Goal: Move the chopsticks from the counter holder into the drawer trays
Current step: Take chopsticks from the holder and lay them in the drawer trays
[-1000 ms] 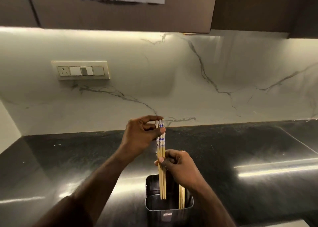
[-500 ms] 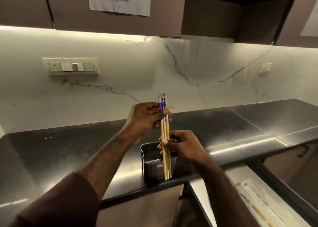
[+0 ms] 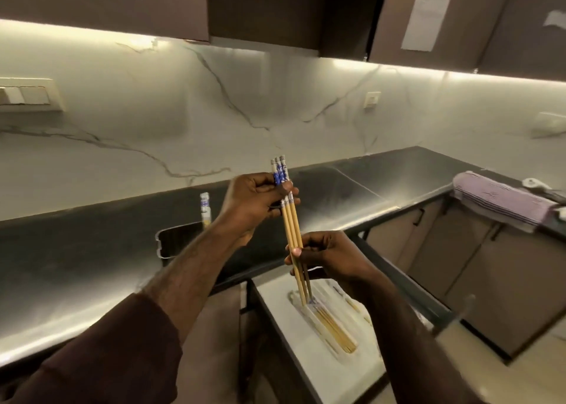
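1. Since the earlier frame the bundle of chopsticks [image 3: 291,219] has shifted right, off the table [image 3: 92,265] and over the open drawer [image 3: 324,373]; the holder [image 3: 177,241] now sits behind and left of the hands.
2. Left hand [image 3: 254,198]: fingers and thumb pinch the bundle near its blue-and-white patterned tops.
3. Right hand [image 3: 327,253]: fingers curled round the lower shafts, thumb pressed on the front.
4. Bundle held nearly upright, tops tilted slightly left; lower tips hang over the far end of a drawer tray [image 3: 321,327]. Whether the tips touch the tray I cannot tell.
5. Several more chopsticks [image 3: 333,330] lie lengthwise in that tray.
6. One patterned chopstick top [image 3: 205,207] stands up from the holder on the dark table.
7. A folded striped towel [image 3: 502,201] lies on the table at far right, well apart from the hands.
8. Wall behind: marble backsplash [image 3: 275,103] with a switch plate [image 3: 27,95] at left.
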A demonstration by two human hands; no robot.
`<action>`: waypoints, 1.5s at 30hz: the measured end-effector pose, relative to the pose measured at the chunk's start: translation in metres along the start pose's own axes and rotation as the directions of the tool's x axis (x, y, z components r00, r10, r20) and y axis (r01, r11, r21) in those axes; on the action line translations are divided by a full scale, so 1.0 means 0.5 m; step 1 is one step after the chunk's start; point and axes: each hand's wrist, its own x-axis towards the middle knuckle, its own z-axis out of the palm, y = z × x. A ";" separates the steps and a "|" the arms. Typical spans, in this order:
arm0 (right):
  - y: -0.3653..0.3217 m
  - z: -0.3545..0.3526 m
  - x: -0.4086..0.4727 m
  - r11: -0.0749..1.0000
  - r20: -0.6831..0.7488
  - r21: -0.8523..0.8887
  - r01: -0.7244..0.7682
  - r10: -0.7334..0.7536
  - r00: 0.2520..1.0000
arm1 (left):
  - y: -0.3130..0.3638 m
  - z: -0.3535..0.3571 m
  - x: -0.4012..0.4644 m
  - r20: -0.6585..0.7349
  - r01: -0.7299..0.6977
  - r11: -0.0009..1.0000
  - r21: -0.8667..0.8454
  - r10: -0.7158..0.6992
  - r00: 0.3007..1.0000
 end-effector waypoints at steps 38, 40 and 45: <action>0.469 -0.683 0.179 0.822 -0.111 -0.250 -0.512 0.501 0.858 | -0.620 0.554 0.354 -0.152 0.520 0.824 -0.226 -0.557 0.816; 0.512 -0.683 0.203 0.790 -0.116 -0.306 -0.531 0.523 0.845 | -0.669 0.545 0.359 -0.187 0.545 0.819 -0.177 -0.572 0.799; 0.641 -0.672 0.251 0.717 -0.150 -0.398 -0.572 0.564 0.812 | -0.778 0.539 0.362 -0.292 0.595 0.803 -0.023 -0.575 0.765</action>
